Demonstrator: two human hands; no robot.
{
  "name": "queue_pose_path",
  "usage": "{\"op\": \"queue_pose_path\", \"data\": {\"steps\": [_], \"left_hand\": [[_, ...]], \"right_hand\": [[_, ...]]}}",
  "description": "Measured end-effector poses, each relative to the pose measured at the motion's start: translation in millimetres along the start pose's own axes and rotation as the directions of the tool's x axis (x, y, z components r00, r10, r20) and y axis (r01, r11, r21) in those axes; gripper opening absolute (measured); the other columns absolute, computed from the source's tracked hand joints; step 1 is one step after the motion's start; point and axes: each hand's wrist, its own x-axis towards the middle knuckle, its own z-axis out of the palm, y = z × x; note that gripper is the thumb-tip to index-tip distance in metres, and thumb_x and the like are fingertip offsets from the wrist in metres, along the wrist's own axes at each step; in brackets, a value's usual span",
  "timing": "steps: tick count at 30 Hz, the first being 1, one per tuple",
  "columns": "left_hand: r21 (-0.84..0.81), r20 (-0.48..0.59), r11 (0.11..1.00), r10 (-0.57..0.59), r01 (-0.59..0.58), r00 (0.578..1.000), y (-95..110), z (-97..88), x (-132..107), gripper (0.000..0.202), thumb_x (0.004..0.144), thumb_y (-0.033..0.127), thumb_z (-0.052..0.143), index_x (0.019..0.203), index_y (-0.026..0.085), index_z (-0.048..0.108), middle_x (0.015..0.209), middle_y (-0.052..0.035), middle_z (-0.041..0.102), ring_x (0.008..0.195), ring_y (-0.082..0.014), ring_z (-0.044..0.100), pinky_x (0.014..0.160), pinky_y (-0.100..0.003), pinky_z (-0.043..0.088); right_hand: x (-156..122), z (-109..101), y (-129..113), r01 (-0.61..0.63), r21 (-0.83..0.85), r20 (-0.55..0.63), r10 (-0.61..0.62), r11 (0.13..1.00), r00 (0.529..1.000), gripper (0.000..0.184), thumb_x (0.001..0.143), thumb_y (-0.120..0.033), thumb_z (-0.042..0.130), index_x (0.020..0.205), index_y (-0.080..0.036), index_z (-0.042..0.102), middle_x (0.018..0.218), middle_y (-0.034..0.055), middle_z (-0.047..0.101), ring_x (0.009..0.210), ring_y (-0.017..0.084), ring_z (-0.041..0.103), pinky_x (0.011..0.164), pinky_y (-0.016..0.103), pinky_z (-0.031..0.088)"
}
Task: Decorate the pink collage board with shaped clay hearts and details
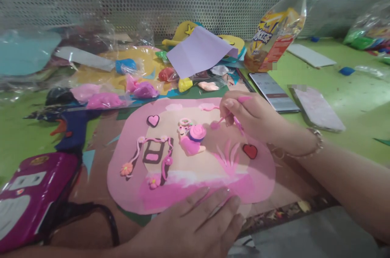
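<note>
A pink craft board (131, 128) with rounded corners lies in front of me. On it are a clay snail (195, 140) with a rose-like pink shell, a pink heart (153, 120), a red heart (250, 151), clay flowers (154, 181) and a pink leafy plant (229, 159). My left hand (195, 225) rests flat on the board's lower edge, fingers stretched out, holding nothing. Above the board's right side, my right hand (246, 113) pinches a thin pink modelling tool (224, 119); its tip is beside a small pink patch right of the snail.
At left lie a blue glue gun (73, 128) and a magenta device (45, 189) with a black cable. Bagged clay lumps (105, 100) and a lilac sheet (199, 52) are behind the board. A plastic bottle (278, 26), a phone (272, 91) and a pale case (318, 107) stand or lie at right.
</note>
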Motion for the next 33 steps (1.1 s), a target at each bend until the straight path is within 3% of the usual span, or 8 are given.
{"op": "queue_pose_path", "data": {"steps": [3,7,13,21,27,33], "left_hand": [[-0.002,0.014,1.000,-0.020,0.020,1.000,-0.9,-7.9,3.4,0.048,0.098,0.010,0.018,0.131,0.017,0.052,0.134,-0.0005,0.057,0.119,-0.0186,0.053,0.097,-0.031,0.043],[-0.013,0.093,1.000,-0.020,0.021,0.995,-2.8,-18.1,5.7,0.045,0.098,0.010,0.021,0.132,0.017,0.050,0.136,-0.0003,0.055,0.122,-0.0185,0.052,0.098,-0.030,0.043],[-0.054,0.126,0.998,-0.036,0.043,0.991,-2.6,-19.8,3.3,0.045,0.098,0.010,0.022,0.134,0.016,0.048,0.139,-0.0015,0.053,0.124,-0.0192,0.049,0.102,-0.031,0.040],[-0.024,0.081,1.000,-0.013,0.015,0.997,-2.2,-18.0,6.2,0.045,0.099,0.011,0.021,0.132,0.015,0.051,0.136,-0.0023,0.056,0.122,-0.0197,0.051,0.100,-0.032,0.041],[-0.002,0.081,0.999,-0.038,0.038,0.996,-1.2,-17.2,4.8,0.037,0.100,0.025,0.034,0.132,0.017,0.051,0.136,-0.0009,0.055,0.123,-0.0194,0.050,0.100,-0.031,0.041],[-0.014,0.079,0.998,-0.056,0.058,0.995,-0.8,-15.0,6.1,0.037,0.100,0.022,0.032,0.132,0.019,0.051,0.137,0.0005,0.055,0.124,-0.0185,0.049,0.101,-0.031,0.041]], "right_hand": [[0.9,-0.4,0.9,0.005,-0.072,-0.043,-0.008,0.997,0.999,0.051,0.101,-0.045,0.024,0.064,-0.018,0.047,0.059,0.0002,0.052,0.058,0.010,0.048,0.063,0.025,0.037],[0.9,-0.4,-0.2,0.065,-0.050,0.012,-0.065,0.997,0.998,0.050,0.101,-0.043,0.021,0.066,-0.018,0.048,0.063,0.0012,0.053,0.061,0.010,0.048,0.063,0.025,0.037],[-0.1,0.6,-0.5,0.070,-0.046,-0.008,-0.071,0.996,0.997,0.048,0.101,-0.042,0.023,0.068,-0.018,0.048,0.064,0.0010,0.051,0.061,0.010,0.048,0.062,0.025,0.037],[0.7,0.3,-2.7,0.111,-0.109,-0.012,-0.113,0.988,0.993,0.043,0.102,-0.033,0.024,0.068,-0.018,0.046,0.067,0.0011,0.050,0.065,0.011,0.047,0.067,0.025,0.037],[0.7,1.7,0.4,0.208,-0.026,0.035,-0.207,0.978,0.978,0.043,0.102,-0.035,0.023,0.070,-0.018,0.046,0.069,0.0016,0.052,0.068,0.012,0.048,0.067,0.026,0.038],[-1.6,1.4,2.0,0.143,-0.022,0.038,-0.142,0.989,0.989,0.045,0.101,-0.040,0.025,0.070,-0.017,0.048,0.070,0.0023,0.051,0.068,0.012,0.048,0.069,0.026,0.038]]}}
